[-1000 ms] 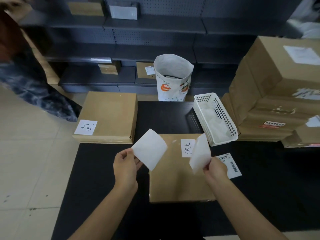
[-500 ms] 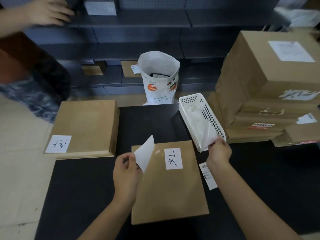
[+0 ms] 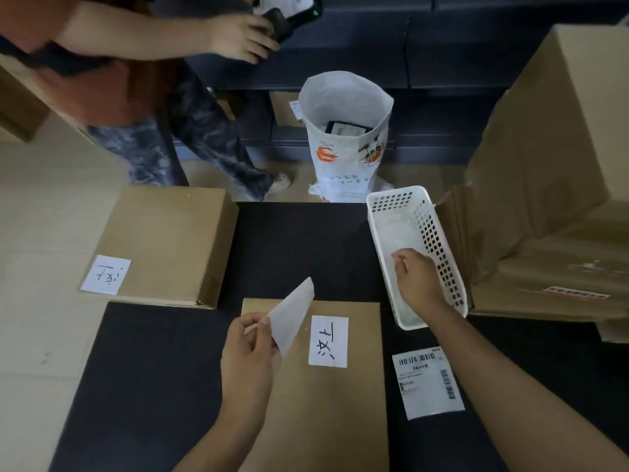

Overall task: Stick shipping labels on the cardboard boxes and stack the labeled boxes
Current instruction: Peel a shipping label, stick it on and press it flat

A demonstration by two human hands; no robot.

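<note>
Over the flat cardboard box [image 3: 316, 386] at the near edge of the black counter [image 3: 299, 247], the left hand [image 3: 248, 349] pinches a peeled white label [image 3: 291, 316] by one edge, its free end lifted. The box already carries a handwritten slip [image 3: 328, 341]. Best play now — lay one edge down on bare cardboard, then smooth across so no bubble forms. The right hand [image 3: 417, 279], fingers loosely curled over the white basket [image 3: 439, 240], seems to hold nothing — probably dropping backing paper. A barcode label [image 3: 427, 383] waits beside the box; a labelled box [image 3: 163, 247] sits far left.
</note>
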